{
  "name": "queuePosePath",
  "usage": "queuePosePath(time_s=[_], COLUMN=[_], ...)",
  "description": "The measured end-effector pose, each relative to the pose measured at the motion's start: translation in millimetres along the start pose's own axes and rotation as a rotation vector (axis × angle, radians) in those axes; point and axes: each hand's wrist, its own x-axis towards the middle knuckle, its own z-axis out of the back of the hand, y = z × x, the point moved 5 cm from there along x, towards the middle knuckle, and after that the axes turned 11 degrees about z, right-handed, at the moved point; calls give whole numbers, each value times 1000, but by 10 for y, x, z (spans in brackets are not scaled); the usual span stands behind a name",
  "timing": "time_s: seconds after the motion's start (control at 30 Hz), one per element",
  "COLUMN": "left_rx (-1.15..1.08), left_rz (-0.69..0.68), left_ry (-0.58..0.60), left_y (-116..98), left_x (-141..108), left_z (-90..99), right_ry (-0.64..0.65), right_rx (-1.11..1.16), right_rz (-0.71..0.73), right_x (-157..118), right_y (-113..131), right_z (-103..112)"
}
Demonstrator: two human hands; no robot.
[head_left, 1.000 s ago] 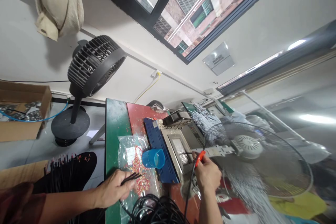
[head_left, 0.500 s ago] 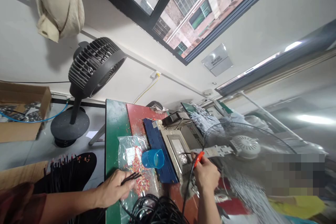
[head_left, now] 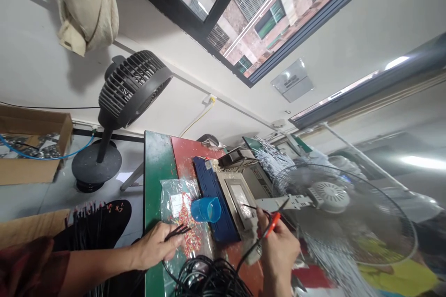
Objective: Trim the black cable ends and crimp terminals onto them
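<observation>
My left hand (head_left: 160, 242) is closed around several short black cable ends (head_left: 181, 230), which stick out past the thumb and fingertips above the table's near side. My right hand (head_left: 278, 246) grips a hand tool with an orange-red handle (head_left: 272, 225); its exact kind is unclear. A black cable (head_left: 248, 254) runs up from the coil into this same hand, and a thin dark end pokes out to the left of the fingers. Below and between both hands lies a tangled coil of black cable (head_left: 212, 278). Small red and yellow bits (head_left: 192, 241) are scattered on a clear plastic bag (head_left: 167, 216) beside my left hand.
A blue cup (head_left: 205, 209) lies on its side against a blue and beige machine (head_left: 223, 195). A wire-guarded fan (head_left: 331, 197) stands close on the right. More black cables (head_left: 88, 227) rest at the lower left, near a dark pedestal fan (head_left: 134, 88) and a cardboard box (head_left: 64, 125).
My right hand has shifted slightly right and down with the tool, whose dark tip now shows pointing up right. My left hand keeps its hold on the cable ends. The view has shifted slightly.
</observation>
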Motion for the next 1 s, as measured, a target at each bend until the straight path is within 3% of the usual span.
queuePosePath(time_s=[0.17, 0.3, 0.43, 0.57, 0.77, 0.87, 1.0], left_rx=[-89, -243, -464, -601, -698, -666, -632], left_rz=[6, 47, 136, 159, 244, 327, 376], left_ry=[17, 34, 71, 86, 100, 121, 129], left_y=[-9, -14, -47, -175, -363, -390, -456], left_x=[1, 20, -1, -85, -173, -193, -243], left_z=[17, 21, 10, 28, 65, 19, -64], right_ry=[12, 52, 14, -25, -78, -121, -244], right_rx=[214, 85, -39, -87, -88, -60, -65], right_rz=[27, 105, 114, 128, 208, 378, 767], right_x=[-509, -732, -764, -756, -893, -1042, -1327], right_y=[186, 240, 164, 96, 138, 253, 490], right_z=[-237, -482, -619, -625, -464, -388, -325])
